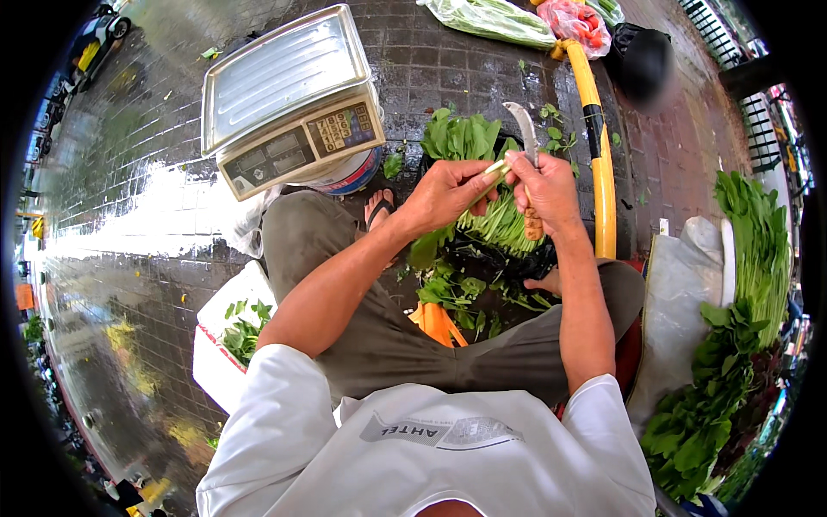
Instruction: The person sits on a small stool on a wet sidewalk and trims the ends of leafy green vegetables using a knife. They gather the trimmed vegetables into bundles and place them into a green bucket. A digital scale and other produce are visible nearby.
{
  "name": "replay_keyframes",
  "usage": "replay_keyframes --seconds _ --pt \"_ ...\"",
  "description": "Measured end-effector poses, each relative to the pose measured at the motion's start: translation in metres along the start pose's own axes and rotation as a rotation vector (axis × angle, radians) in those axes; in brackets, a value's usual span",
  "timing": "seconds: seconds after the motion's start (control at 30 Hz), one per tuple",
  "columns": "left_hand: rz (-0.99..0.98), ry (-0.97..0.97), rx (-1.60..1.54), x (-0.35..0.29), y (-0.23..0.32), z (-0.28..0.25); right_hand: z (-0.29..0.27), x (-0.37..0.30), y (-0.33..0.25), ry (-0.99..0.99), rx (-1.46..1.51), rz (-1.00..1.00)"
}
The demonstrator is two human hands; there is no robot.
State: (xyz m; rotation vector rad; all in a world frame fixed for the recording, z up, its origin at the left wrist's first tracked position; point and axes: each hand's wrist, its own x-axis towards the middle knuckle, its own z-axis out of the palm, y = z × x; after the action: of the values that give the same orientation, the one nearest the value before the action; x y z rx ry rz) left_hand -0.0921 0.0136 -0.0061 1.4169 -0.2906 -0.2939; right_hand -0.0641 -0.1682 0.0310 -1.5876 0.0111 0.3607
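My left hand (pixel 448 194) pinches a pale green vegetable stem (pixel 494 167), its fingers closed around it. In my right hand (pixel 552 189) is a knife with a curved, hooked blade (pixel 523 122) and a brown handle (pixel 533 226). The blade points away from me, and the right thumb and fingertips meet the stem's end beside it. Under both hands, between my knees, lies a bunch of leafy greens (pixel 500 233) with thin stems, partly hidden by the hands. Loose leaves (pixel 461 289) are scattered on the ground nearer me.
A metal-topped weighing scale (pixel 284 73) rests on a bucket (pixel 349 177) at the front left. A yellow-and-black pole (pixel 594 129) stands right of the greens. More greens (pixel 749 250) lie at the far right. A white container (pixel 215 358) with leaves is by my left leg.
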Motion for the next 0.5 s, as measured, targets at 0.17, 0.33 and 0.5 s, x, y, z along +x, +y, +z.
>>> replay_keyframes --seconds 0.17,0.33,0.5 --pt "-0.051 0.036 -0.078 -0.010 -0.001 -0.013 0.006 0.002 0.005 -0.026 -0.038 -0.065" --pt "-0.083 0.080 -0.271 -0.010 0.011 -0.024 0.010 -0.003 0.009 -0.052 -0.318 -0.221" --pt "-0.095 0.082 -0.323 -0.014 0.013 -0.034 0.026 -0.007 0.009 -0.090 -0.497 -0.422"
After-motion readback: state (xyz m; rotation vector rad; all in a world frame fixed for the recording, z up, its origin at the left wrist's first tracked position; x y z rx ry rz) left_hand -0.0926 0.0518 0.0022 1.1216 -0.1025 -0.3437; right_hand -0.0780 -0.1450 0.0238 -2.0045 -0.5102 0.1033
